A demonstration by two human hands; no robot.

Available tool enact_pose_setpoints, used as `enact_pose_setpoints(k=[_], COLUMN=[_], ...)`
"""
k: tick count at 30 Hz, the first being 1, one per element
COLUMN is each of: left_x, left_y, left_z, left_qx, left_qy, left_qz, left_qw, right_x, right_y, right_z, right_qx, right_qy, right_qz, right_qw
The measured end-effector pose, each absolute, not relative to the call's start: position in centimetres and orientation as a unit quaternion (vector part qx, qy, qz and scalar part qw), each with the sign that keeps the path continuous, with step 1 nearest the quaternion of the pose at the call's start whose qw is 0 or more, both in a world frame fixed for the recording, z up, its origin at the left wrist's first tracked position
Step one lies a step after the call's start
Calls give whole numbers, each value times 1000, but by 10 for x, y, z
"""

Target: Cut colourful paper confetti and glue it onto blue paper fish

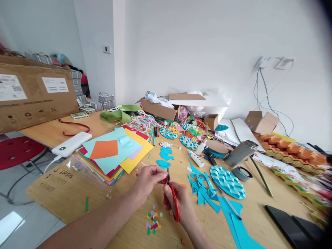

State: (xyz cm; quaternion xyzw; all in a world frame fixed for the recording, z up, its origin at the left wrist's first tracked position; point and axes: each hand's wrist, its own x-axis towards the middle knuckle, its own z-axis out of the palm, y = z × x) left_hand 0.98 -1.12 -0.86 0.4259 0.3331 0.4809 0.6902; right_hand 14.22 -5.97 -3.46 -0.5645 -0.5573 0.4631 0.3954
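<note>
My right hand [178, 199] grips a pair of scissors [175, 204] with red handles, their blades pointing away from me. Close to the blades, my left hand [150, 178] is closed in a pinch on a small dark reddish piece, probably paper, mostly covered by the fingers. Below the hands lies a scatter of small coloured paper dots [154, 219]. Just beyond the blade tips rest blue paper fish [163, 164] cut-outs. To the right are blue paper scraps [203, 190] and an oval with blue wavy layers [227, 182].
Coloured paper sheets [111, 152] are stacked on the left beside a white power bank [72, 143]. On the right stand a steel flask [241, 153], a tape roll [242, 173], a glue bottle [197, 159] and egg trays [293, 148]. A pen [228, 200] crosses the blue scraps.
</note>
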Motion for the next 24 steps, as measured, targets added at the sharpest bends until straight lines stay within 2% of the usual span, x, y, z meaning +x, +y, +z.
enact_pose_setpoints(k=[24], left_x=[10], left_y=[-12], left_z=[-8], left_qx=[422], left_qy=[327], left_qz=[480], left_qw=[695], right_x=[141], right_y=[-59], right_z=[-33], right_qx=[-556], right_qy=[-557], right_qz=[467], right_qw=[403])
